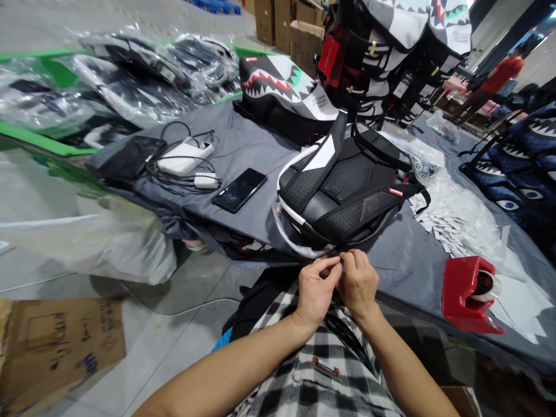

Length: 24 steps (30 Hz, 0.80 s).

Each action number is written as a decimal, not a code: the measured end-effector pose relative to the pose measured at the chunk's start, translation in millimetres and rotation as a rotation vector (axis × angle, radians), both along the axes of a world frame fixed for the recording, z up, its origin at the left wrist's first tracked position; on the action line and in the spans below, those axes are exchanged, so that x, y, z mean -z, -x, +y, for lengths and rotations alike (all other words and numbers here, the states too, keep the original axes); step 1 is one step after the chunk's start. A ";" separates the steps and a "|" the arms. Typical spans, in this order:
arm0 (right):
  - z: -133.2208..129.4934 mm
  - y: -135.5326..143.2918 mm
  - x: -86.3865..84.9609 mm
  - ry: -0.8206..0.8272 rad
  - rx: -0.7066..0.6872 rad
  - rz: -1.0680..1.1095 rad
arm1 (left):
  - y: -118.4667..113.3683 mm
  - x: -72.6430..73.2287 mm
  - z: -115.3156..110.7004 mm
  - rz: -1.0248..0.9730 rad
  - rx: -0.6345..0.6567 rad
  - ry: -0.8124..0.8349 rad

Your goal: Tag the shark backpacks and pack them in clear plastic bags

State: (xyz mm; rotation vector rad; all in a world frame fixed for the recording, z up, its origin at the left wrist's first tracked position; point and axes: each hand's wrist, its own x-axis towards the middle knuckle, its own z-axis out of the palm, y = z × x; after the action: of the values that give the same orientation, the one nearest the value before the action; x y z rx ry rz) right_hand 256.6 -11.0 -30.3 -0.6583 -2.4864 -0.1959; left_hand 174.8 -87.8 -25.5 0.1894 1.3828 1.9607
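- The black backpack (347, 188) lies on the grey-covered tabletop (256, 220), its padded back and shoulder straps facing up, close to the near edge.
- The left hand (316, 292) is at the backpack's near edge; its grip is narrow, thumb and forefinger pinched together.
- The right hand (358, 282) is just beside it, its grip also narrow, fingers curled and fingertips nearly meeting the left ones. What lies between the fingertips is too small and hidden to tell.
- A white band (292, 234) curves along the backpack's side and near edge, toward the hands.
- A dark phone (240, 190) lies flat to the left of the backpack; beyond it are a white power bank (186, 156) with dark cables around it, a small white block (205, 180) and a black pouch (125, 157).
- A backpack with a shark-mouth print (282, 87) lies behind the black one, beside a pile of similar bags (382, 58).
- To the right are loose white slips (443, 230), clear plastic (471, 211) and a red tape dispenser (463, 295) holding a roll.
- Plastic-wrapped bags (130, 87) fill a green-edged area at the left; a cardboard box (63, 353) sits on the floor.
- A person in red (504, 74) is in the background.
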 end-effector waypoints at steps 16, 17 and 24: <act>19.1 -0.9 -10.1 0.944 0.040 0.399 | -8.3 46.1 34.7 -0.626 0.142 -0.320; 21.7 -1.0 -8.4 1.008 0.039 0.412 | -7.3 45.8 34.2 -0.606 0.143 -0.311; 29.2 -30.0 3.3 0.995 0.121 0.558 | -6.2 34.1 29.5 -0.408 0.138 -0.171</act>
State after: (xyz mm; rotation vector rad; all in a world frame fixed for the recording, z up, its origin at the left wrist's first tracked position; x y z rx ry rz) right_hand 286.7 18.2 -33.6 -1.0552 -1.8711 1.0931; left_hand 180.9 -58.3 -59.6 -0.0363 0.9172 1.8723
